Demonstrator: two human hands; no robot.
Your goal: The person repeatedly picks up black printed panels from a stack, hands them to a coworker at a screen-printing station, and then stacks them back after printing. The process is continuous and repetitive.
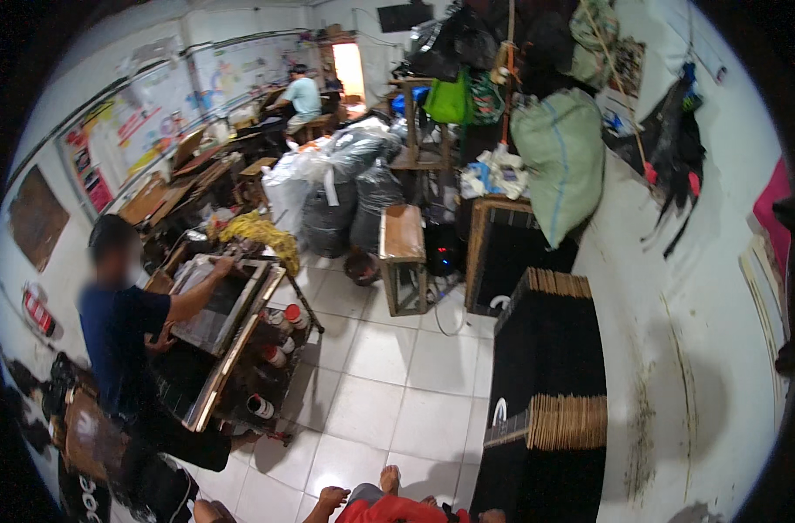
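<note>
At the lower edge my left hand (332, 499) hangs beside my grey shorts (363, 495), its fingers loosely bent and apart, with nothing visible in them. Only a sliver of my right hand (492, 517) shows at the bottom, next to the stacks of black panels (546, 471); its fingers are hidden. My red top (389, 510) lies between the two hands. On the left, a person in a dark blue shirt (123, 322) stands at a workbench with both hands on a framed printing screen (219, 318).
White floor tiles (371, 357) lie ahead. Stacked panels with brown edges (559, 283) line the right wall. Paint tubs (295, 315) sit on the bench's lower shelf. A wooden stool (403, 253), filled bags (329, 213) and a green sack (561, 161) stand farther back. Another person (303, 98) sits far off.
</note>
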